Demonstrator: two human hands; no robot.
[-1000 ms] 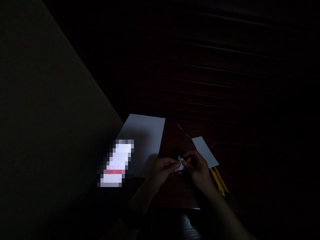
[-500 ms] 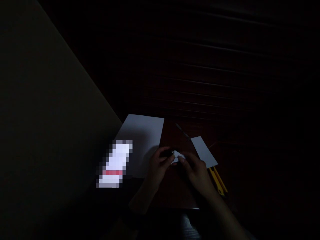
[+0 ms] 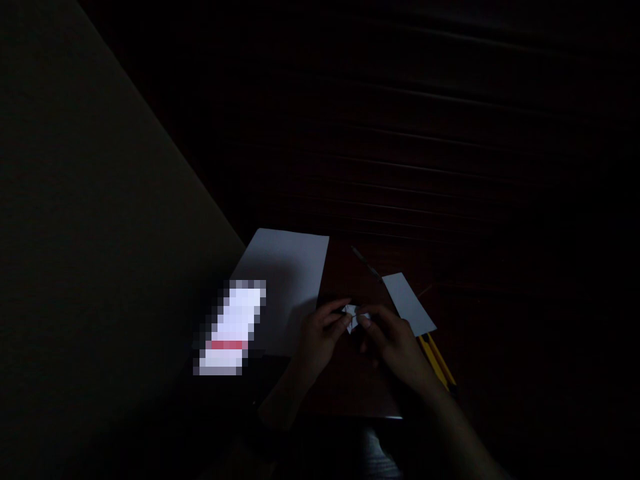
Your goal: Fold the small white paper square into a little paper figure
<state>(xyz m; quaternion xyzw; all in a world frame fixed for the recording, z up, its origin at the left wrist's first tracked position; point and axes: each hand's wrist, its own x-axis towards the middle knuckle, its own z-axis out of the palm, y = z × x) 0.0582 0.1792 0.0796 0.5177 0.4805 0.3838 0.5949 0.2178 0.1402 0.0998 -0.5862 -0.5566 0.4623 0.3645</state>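
Observation:
The scene is very dark. A small folded piece of white paper (image 3: 353,316) is pinched between my two hands over a dark wooden surface (image 3: 350,387). My left hand (image 3: 320,337) grips its left side with fingertips closed. My right hand (image 3: 395,343) pinches its right side, fingers curled. Most of the paper is hidden by my fingers.
A large white sheet (image 3: 285,280) lies left of my hands. A smaller white slip (image 3: 409,303) lies to the right, with a dark pen (image 3: 367,263) above it and a yellow tool (image 3: 437,360) below. A bright blurred rectangle (image 3: 231,328) lies at the left.
My hands moved up and slightly left with the folded paper, then stayed in place while my fingers reworked it; its shape between the fingertips has changed.

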